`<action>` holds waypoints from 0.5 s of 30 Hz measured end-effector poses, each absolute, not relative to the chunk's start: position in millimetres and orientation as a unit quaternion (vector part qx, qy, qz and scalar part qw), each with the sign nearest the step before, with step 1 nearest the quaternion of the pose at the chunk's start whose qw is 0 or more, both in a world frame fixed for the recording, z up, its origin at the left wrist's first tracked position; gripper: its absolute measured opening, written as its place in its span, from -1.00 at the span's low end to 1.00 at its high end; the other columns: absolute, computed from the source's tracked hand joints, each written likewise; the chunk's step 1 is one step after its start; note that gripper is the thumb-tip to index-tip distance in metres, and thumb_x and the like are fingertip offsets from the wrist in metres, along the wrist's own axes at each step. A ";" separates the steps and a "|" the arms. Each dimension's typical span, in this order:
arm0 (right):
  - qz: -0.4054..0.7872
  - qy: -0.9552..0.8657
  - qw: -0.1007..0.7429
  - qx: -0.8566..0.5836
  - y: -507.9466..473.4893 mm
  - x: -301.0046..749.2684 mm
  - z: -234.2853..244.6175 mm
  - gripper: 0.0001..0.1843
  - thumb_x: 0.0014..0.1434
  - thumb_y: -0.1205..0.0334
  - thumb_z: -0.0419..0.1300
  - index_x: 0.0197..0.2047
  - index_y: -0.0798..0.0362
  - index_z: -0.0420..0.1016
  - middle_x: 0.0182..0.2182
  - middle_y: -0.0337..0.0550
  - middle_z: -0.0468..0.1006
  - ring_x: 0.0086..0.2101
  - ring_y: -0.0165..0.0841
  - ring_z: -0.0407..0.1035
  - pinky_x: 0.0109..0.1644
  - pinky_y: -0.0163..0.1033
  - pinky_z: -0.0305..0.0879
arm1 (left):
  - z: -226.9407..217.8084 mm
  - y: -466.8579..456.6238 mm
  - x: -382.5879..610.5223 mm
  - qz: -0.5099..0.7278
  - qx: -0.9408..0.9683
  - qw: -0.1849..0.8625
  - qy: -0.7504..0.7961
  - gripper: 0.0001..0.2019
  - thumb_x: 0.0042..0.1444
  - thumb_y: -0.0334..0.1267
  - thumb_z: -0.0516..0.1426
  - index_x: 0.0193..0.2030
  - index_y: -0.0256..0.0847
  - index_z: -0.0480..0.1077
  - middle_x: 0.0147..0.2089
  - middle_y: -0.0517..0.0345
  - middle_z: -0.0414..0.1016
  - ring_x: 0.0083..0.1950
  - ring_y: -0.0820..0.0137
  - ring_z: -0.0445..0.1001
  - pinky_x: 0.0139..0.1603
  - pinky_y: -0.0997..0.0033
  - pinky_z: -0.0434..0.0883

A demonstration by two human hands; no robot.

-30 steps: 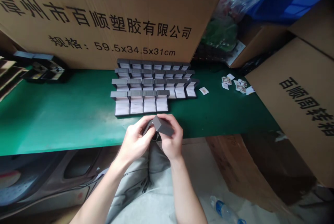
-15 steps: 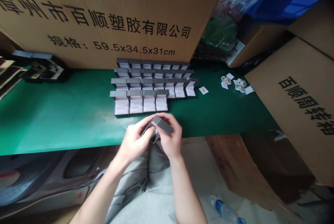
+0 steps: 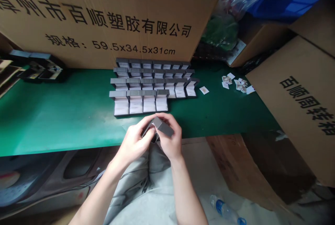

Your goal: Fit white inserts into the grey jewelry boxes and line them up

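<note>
Both my hands hold one small dark grey hinged gift box (image 3: 163, 126) over the front edge of the green table. The lid stands partly raised. My left hand (image 3: 138, 138) wraps the box's left side, its thumb reaching into the opening. My right hand (image 3: 171, 137) grips the lid side with fingers curled around it. Most of the box's inside is hidden by the thumbs and lid. Just beyond my hands stand several rows of similar open boxes (image 3: 148, 105) with white linings. A small white card (image 3: 204, 90) lies to the right of these rows.
On the green table (image 3: 65, 113), small cards (image 3: 240, 85) lie scattered at the right. Dark open cases (image 3: 43, 66) stand at the far left. A large cardboard carton (image 3: 104, 15) walls the back, another carton (image 3: 300, 113) the right. A plastic bottle (image 3: 227, 211) lies on the floor.
The lid of the box in my hands has tilted slightly, and less of the white inside shows. My hands stay in nearly the same place.
</note>
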State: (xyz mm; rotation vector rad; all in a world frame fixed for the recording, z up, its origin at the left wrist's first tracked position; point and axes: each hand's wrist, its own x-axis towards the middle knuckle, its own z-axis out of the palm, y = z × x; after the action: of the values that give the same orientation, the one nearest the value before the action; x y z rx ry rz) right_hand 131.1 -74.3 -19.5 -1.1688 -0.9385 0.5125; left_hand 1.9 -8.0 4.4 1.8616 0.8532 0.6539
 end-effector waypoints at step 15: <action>0.177 -0.424 0.708 -0.536 -74.8 124.6 -20.3 -0.74 0.26 0.34 0.24 -0.01 -0.05 0.60 -0.15 -0.10 0.63 -0.14 -0.22 0.53 -0.02 -0.12 0.50 | 12.0 -9.8 4.4 0.251 0.758 0.492 0.347 -0.55 0.35 -0.09 0.09 0.27 -0.21 0.53 -0.18 0.10 0.71 -0.12 0.20 0.65 -0.11 0.36 0.57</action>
State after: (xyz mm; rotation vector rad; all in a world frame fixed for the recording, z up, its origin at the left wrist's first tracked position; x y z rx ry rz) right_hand 124.6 -74.8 -20.3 -1.1896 -0.9412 0.3938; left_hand 4.4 -9.8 12.0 1.8391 0.8418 0.6101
